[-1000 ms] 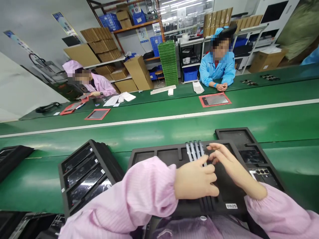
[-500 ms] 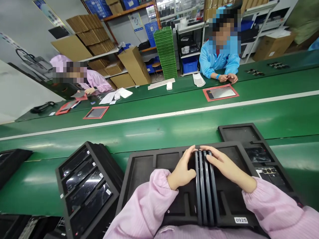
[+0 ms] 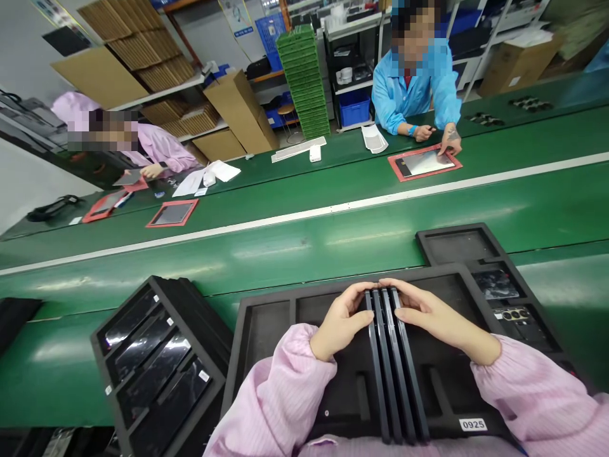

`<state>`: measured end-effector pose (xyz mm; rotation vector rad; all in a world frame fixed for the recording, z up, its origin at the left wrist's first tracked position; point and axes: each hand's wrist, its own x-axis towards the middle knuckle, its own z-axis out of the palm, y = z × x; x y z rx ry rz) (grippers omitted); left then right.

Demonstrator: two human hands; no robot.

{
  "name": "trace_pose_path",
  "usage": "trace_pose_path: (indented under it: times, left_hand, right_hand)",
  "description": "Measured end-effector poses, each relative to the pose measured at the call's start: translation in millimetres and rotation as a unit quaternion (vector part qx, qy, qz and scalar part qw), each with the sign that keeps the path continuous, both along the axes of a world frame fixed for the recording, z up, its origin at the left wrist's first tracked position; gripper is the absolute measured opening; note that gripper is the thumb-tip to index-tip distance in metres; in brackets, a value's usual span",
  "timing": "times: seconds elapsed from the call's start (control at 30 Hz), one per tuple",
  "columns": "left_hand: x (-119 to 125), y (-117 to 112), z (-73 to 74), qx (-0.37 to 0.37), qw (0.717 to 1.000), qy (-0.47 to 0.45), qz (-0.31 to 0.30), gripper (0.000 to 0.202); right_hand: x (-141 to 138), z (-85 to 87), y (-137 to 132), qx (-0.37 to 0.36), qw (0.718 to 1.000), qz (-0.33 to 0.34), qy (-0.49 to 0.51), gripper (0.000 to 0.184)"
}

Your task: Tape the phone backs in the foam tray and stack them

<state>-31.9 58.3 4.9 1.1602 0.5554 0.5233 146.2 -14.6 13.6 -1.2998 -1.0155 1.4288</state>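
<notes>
Several dark phones (image 3: 392,365) stand on their long edges, side by side in a tight row, with their far ends between my hands. My left hand (image 3: 341,320) closes on the row from the left, its thumb against the outermost phone and its fingers over the far corner. From the right, my right hand (image 3: 428,317) grips the same row with thumb and fingertips. Beneath them lies a black foam tray (image 3: 269,317) with recesses and a white "0925" label (image 3: 472,424). The phones' lower ends reach close to my pink smock.
At left stands a stack of black trays (image 3: 209,336), its top one holding several phones. Another tray (image 3: 476,244) with phone parts lies at right. Across the green bench (image 3: 266,251), two people work beside red-edged mats (image 3: 171,213) carrying flat panels.
My left thumb has come down onto the near side of the phone row, which leans slightly more. Across the bench, the person in blue has reached a hand to the panel. The view has shifted.
</notes>
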Motion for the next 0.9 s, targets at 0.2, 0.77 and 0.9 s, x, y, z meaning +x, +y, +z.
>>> trace_pose_path:
  times: [0.2,0.77,0.9]
  left_hand:
    - [0.3,-1.4,-4.3,0.009,1.000,0.004,0.015,0.041]
    - [-4.4,0.2,-9.8,0.065,0.996,-0.021,-0.051,0.058]
    - [-3.9,0.2,-7.6,0.063,0.997,0.002,-0.042,0.059]
  right_hand:
    - [0.1,-1.8,-0.9,0.004,1.000,0.000,0.013,0.043]
    - [5.1,-3.3,-5.3,0.004,0.996,0.085,0.024,0.057]
    - [6.1,-2.7,-5.7,-0.029,0.994,0.103,0.009,0.064]
